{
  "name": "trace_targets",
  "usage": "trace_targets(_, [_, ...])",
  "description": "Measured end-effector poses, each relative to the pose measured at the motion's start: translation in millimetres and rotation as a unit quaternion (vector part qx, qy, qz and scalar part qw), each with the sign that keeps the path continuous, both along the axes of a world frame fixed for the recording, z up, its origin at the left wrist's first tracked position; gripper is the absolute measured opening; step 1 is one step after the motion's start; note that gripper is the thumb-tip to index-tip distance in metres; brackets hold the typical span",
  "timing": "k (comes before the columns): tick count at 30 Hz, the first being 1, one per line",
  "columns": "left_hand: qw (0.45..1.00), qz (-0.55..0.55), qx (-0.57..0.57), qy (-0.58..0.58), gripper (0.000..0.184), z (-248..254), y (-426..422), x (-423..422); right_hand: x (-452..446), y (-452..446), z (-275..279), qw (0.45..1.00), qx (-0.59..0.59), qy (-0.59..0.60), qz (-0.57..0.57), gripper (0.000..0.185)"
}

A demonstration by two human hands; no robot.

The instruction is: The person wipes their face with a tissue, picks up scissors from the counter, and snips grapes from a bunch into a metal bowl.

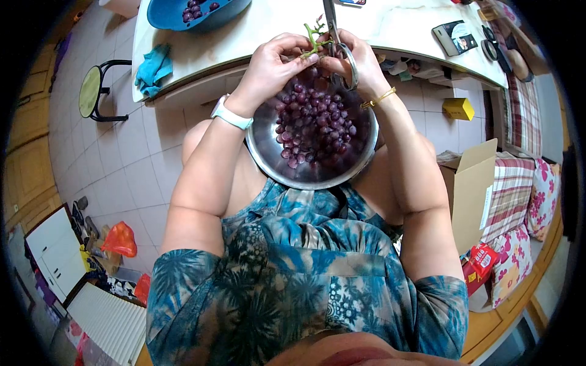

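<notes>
My left hand (278, 61) pinches a green grape stem (312, 40) above a steel bowl on my lap. Scissors (333, 21) are in my right hand (360, 64), their handle loops around its fingers and their blades pointing up, away from me, beside the stem. Both hands are close together at the bowl's far rim, near the table edge. Loose-looking purple grapes (314, 122) lie heaped in the steel bowl (262, 155). Whether any grapes still hang below the stem is hidden by my fingers.
A blue basin (226, 16) with some grapes stands on the table (201, 58), near a teal cloth (152, 70). To the right lies a phone (448, 39). A stool (91, 91) is at the left; a cardboard box (473, 195) and a yellow box (458, 108) are at the right.
</notes>
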State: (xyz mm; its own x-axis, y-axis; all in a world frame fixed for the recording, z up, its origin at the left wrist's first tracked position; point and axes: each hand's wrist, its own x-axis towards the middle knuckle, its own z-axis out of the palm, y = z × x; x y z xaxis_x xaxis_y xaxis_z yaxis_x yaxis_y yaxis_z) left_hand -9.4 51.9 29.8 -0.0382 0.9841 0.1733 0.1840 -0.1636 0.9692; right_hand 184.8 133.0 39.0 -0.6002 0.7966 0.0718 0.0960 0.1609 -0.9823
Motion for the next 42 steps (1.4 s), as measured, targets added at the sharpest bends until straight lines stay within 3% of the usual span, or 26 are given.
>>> trace_targets(2, [0.998,-0.036,0.051,0.016,0.026,-7,4,-6,-1,-2,10,0.997,-0.052,-0.037,0.045,0.040])
trace_targets(9, [0.996,-0.061,-0.026,-0.056,0.013,11,-9,-6,1,1,4,0.990,-0.098,0.010,0.097,0.041])
trace_targets(12, [0.999,-0.023,0.016,0.035,0.012,2,-7,-8,7,2,8,0.992,-0.105,0.002,0.072,0.040])
trace_targets(16, [0.999,0.007,0.015,0.037,0.014,0,-7,-9,23,0,15,0.995,-0.100,0.010,-0.001,0.036])
trace_targets(19, [0.999,0.034,-0.043,0.005,0.017,1,-8,-12,49,-5,33,0.983,-0.154,-0.081,0.056,0.042])
trace_targets(21, [0.990,0.034,-0.080,0.108,0.022,-1,-11,-19,62,-15,49,0.959,-0.212,-0.141,0.122,0.047])
trace_targets(24, [0.987,0.031,-0.093,0.130,0.024,-11,-13,-25,72,-21,51,0.918,-0.269,-0.185,0.224,0.041])
trace_targets(26, [0.983,0.028,-0.123,0.130,0.025,-8,-17,-26,76,-25,36,0.928,-0.217,-0.206,0.223,0.034])
trace_targets(28, [0.979,0.026,-0.153,0.130,0.026,-8,-19,-26,79,-23,25,0.943,0.043,-0.261,0.201,0.032])
trace_targets(29, [0.978,0.028,-0.137,0.152,0.026,-10,-18,-27,80,-24,22,0.943,0.042,-0.260,0.204,0.032])
trace_targets(31, [0.976,0.031,-0.124,0.174,0.027,-14,-18,-29,79,-31,24,0.879,0.334,-0.331,0.073,0.030])
trace_targets(42, [0.972,0.034,-0.113,0.205,0.033,-13,-19,-24,67,-37,31,0.826,0.402,-0.392,0.048,0.038])
